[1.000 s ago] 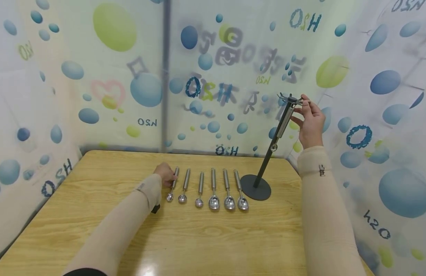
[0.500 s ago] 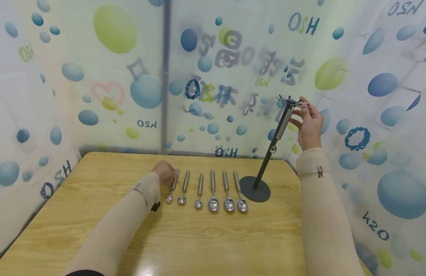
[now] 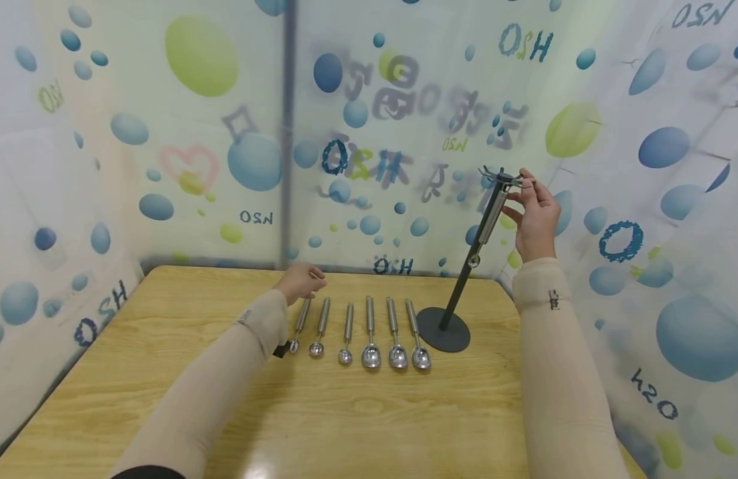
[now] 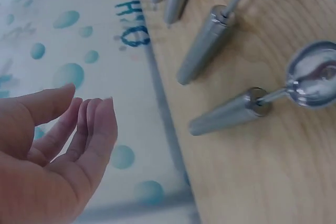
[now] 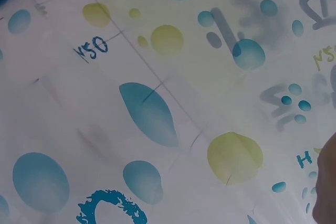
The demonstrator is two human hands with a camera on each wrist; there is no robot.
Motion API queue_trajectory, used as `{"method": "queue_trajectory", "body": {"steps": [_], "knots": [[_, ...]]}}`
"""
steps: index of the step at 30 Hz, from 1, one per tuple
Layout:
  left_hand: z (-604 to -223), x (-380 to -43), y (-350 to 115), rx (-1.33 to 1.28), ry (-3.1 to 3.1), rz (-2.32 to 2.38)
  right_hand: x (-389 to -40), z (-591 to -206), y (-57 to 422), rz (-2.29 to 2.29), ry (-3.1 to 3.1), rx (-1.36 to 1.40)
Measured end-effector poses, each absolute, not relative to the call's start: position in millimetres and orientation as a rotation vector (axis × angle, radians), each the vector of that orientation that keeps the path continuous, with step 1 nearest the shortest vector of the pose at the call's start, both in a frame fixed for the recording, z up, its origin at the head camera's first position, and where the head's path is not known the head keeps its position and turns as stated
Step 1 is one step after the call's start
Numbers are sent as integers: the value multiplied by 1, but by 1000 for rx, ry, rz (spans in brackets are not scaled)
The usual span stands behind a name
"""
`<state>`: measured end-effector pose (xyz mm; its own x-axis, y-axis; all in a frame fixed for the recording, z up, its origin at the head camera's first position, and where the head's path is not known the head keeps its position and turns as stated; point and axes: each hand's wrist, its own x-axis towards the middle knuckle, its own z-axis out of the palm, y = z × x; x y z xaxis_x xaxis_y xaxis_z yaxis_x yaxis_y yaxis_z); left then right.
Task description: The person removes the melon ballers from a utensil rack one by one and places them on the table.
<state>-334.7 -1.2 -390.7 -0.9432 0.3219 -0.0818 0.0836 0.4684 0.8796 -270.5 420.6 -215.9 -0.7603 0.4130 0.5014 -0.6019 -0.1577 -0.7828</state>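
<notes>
My left hand [image 3: 300,282] hovers just beyond the handle of the leftmost small scoop [image 3: 302,319], touching nothing. In the left wrist view its fingers [image 4: 102,124] are loosely bent, with a gap to the thumb. Several steel scoops lie in a row, handles away from me. Among them are a small round scoop [image 3: 345,356] and a larger oval-bowled scoop [image 3: 371,356]. My right hand [image 3: 538,219] pinches a hook at the top of a dark hook stand [image 3: 459,293]. One steel scoop [image 3: 492,218] hangs from the stand beside that hand.
The wooden table [image 3: 369,419] runs back to a patterned curtain [image 3: 225,120]. The stand's round base [image 3: 431,326] sits right of the row. In the right wrist view, mostly curtain [image 5: 147,114] shows, with a sliver of hand at the edge.
My left hand has let go of the leftmost scoop's handle and moved up and slightly right of it. My right hand stays at the stand's top.
</notes>
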Motion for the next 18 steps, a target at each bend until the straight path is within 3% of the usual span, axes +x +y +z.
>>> {"method": "queue_trajectory", "body": {"steps": [18], "knots": [[-343, -320, 52, 695, 2598, 1700, -269, -217, 420, 1985, -1426, 225]]}}
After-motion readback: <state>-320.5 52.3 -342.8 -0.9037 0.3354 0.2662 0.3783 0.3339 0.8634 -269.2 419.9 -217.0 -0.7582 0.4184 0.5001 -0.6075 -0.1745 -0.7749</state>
